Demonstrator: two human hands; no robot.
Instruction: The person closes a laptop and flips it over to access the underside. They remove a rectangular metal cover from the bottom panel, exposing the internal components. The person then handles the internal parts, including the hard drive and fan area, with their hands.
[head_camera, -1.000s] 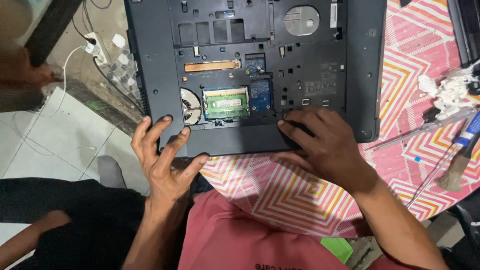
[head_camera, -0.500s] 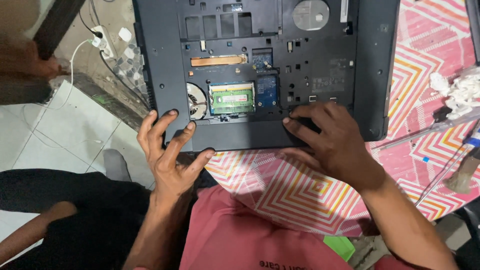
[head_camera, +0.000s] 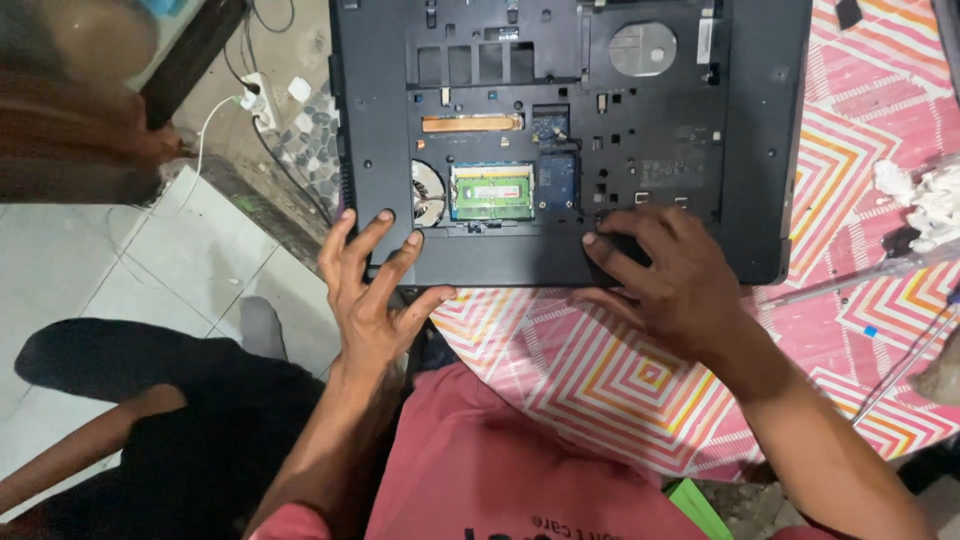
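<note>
My left hand (head_camera: 375, 295) is splayed wide on the near-left corner of the upturned laptop (head_camera: 570, 130), my right hand (head_camera: 665, 275) pressing flat on its near edge, neither gripping; since it overhangs the table (head_camera: 850, 170), uneven pressure could tip it off.

A single head-worn camera looked almost straight down from close above the person's lap and forearms. The near edge of the worktop (head_camera: 620, 400) and an opened laptop base (head_camera: 570, 130) filled the upper frame, with tiled floor (head_camera: 120, 290) at left. No second view shared the scene.
</note>
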